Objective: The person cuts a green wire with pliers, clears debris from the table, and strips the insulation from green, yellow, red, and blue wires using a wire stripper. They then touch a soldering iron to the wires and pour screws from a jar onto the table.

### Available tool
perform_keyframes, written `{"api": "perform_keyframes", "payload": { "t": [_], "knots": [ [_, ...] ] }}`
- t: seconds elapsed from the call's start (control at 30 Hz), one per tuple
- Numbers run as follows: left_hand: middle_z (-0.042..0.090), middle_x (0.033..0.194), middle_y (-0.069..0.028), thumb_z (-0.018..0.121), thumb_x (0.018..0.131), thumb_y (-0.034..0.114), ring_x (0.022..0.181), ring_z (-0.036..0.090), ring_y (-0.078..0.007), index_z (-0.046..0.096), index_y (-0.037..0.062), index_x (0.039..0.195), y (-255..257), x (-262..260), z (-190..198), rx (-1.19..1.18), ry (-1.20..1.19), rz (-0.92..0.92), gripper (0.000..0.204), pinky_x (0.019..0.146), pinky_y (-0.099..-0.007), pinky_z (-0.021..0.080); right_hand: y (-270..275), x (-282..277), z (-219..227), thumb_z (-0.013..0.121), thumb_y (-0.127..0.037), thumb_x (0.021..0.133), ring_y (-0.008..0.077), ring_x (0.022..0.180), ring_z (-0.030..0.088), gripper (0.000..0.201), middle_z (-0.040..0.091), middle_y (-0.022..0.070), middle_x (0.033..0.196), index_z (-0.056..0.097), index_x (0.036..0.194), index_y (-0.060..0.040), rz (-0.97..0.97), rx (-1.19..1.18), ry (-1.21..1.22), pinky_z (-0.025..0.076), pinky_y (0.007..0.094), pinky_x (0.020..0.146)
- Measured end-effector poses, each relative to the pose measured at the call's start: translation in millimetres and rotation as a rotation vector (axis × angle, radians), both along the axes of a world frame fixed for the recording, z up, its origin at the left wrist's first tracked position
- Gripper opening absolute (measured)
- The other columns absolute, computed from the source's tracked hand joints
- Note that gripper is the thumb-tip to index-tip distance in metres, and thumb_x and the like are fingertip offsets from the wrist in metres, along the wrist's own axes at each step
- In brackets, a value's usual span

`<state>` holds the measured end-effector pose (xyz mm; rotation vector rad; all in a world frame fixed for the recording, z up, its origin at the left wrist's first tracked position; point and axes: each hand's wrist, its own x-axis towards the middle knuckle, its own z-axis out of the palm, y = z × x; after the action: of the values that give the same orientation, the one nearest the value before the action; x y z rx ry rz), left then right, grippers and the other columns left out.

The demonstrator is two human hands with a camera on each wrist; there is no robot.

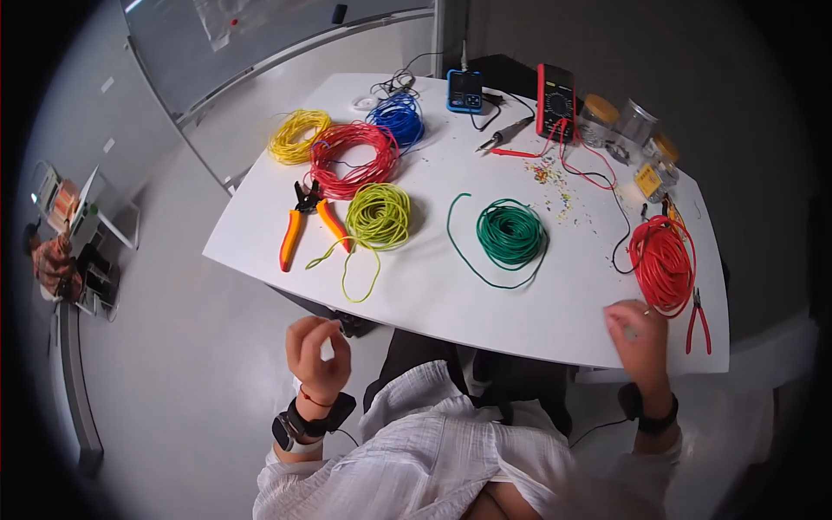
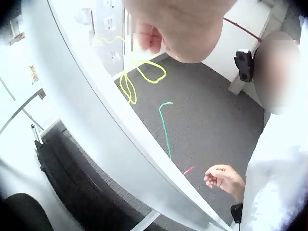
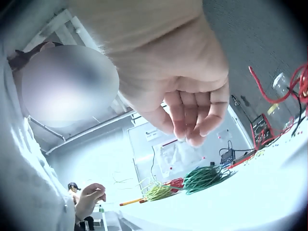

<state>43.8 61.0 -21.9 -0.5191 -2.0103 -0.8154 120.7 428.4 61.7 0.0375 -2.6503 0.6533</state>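
My left hand (image 1: 319,357) is held off the table's front edge, its fingers loosely curled around nothing. Nearest to it lie wire strippers (image 1: 295,236) with orange handles and a yellow-green wire coil (image 1: 379,216), whose loose end loops toward the front. Over the front right edge hangs my right hand (image 1: 640,342), fingers relaxed; the right wrist view shows the empty palm and fingertips (image 3: 195,137) close together. Just beyond it is a red wire coil (image 1: 663,264), with red-handled pliers (image 1: 698,325) to the right. A green wire coil (image 1: 510,232) lies between the hands.
Yellow (image 1: 299,136), red (image 1: 354,159) and blue (image 1: 396,121) wire coils lie at the back left. Behind are a small blue-framed device (image 1: 464,90), a soldering iron (image 1: 506,134), a red multimeter (image 1: 555,102) and jars (image 1: 637,121). Tiny colourful parts (image 1: 555,186) are scattered near them.
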Motion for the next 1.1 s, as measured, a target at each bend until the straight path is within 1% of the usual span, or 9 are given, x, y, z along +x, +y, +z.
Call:
{"api": "perform_keyframes", "payload": {
  "t": [0.1,0.17,0.2,0.4,0.53,0.67,0.73,0.9,1.1],
  "knots": [
    [0.055,0.079,-0.0094,0.054,0.062,-0.013,0.068,0.054,-0.0203,0.056,0.0005,0.087,-21.6,-11.2,-2.5,0.102,-0.156,-0.001,0.028,0.062,-0.0265,0.043,-12.5,-3.7,-7.8,0.061,0.002,0.07,0.0165,0.06,0.056,0.01,0.061,0.0092,0.074,0.061,0.08,0.0005,0.086,-0.202,-0.107,0.044,0.025,0.057],
    [0.056,0.08,-0.0085,0.057,0.07,-0.009,0.07,0.055,-0.0149,0.056,-0.0015,0.095,-30.3,-22.4,-5.6,0.58,-0.529,-0.147,0.026,0.064,-0.0235,0.044,-16.2,-5.6,-13.1,0.061,0.003,0.07,0.0144,0.059,0.056,0.01,0.061,0.0091,0.07,0.062,0.08,0.0003,0.092,-0.296,-0.148,0.044,0.0242,0.056],
    [0.056,0.08,-0.0085,0.057,0.07,-0.009,0.07,0.055,-0.0149,0.056,-0.0015,0.095,-30.1,-26.5,-1.2,0.578,-0.529,-0.149,0.026,0.064,-0.0235,0.044,-17.6,-6.7,-16.8,0.061,0.003,0.07,0.0144,0.059,0.056,0.01,0.061,0.0091,0.07,0.062,0.08,0.0003,0.091,-0.298,-0.147,0.044,0.0242,0.056],
    [0.056,0.08,-0.0068,0.06,0.072,-0.009,0.072,0.054,-0.0129,0.06,-0.0008,0.091,-19.3,-50.9,34.6,0.125,-0.331,-0.273,0.021,0.066,-0.0207,0.043,-29.4,-2.8,-31.5,0.061,0.003,0.07,0.015,0.059,0.057,0.008,0.061,0.0086,0.07,0.062,0.078,0.0006,0.138,-0.336,-0.196,0.044,0.0241,0.056],
    [0.056,0.078,-0.007,0.068,0.065,-0.001,0.073,0.056,-0.0176,0.064,0.0028,0.084,-16.0,-50.2,36.4,0.097,-0.346,-0.303,0.019,0.067,-0.0257,0.044,-31.3,4.0,-37.1,0.059,0.004,0.07,0.0152,0.061,0.058,0.008,0.062,0.0086,0.07,0.061,0.077,0.001,0.147,-0.372,-0.18,0.045,0.0241,0.056],
    [0.054,0.093,-0.0107,0.068,0.063,-0.001,0.082,0.055,-0.0206,0.06,0.003,0.093,-17.1,-43.6,43.3,0.006,-0.386,-0.434,0.031,0.073,-0.0291,0.044,-30.3,9.5,-47.2,0.059,0.005,0.071,0.0145,0.061,0.058,0.007,0.061,0.0089,0.069,0.061,0.076,0.0017,0.12,-0.475,-0.221,0.045,0.0235,0.056],
    [0.052,0.099,-0.0118,0.058,0.063,-0.011,0.086,0.055,-0.0207,0.055,0.0029,0.103,-32.9,-51.6,39.7,0.026,-0.389,-0.307,0.042,0.072,-0.0285,0.045,-25.1,12.8,-56.4,0.058,0.005,0.071,0.0142,0.06,0.058,0.006,0.061,0.0091,0.069,0.061,0.076,0.0021,0.123,-0.497,-0.23,0.045,0.0233,0.057],
    [0.057,0.089,-0.0091,0.051,0.068,-0.014,0.074,0.058,-0.0177,0.059,0.0003,0.09,-77.4,-90.3,41.4,0.068,-0.413,-0.038,0.028,0.064,-0.0264,0.048,-18.1,18.1,-66.9,0.052,0.004,0.08,0.0119,0.064,0.057,0.007,0.059,0.0093,0.073,0.057,0.076,0.0063,0.079,-0.728,-0.188,0.047,0.0221,0.061],
    [0.06,0.078,-0.0084,0.055,0.071,-0.008,0.07,0.058,-0.0177,0.059,0.001,0.09,-51.3,-83.5,66.9,-0.08,-0.478,-0.128,0.021,0.063,-0.0254,0.047,-31.4,12.5,-62.6,0.057,0.004,0.075,0.0126,0.06,0.057,0.003,0.06,0.0083,0.067,0.059,0.076,0.003,0.156,-0.562,-0.122,0.045,0.0223,0.057]
  ]
}}
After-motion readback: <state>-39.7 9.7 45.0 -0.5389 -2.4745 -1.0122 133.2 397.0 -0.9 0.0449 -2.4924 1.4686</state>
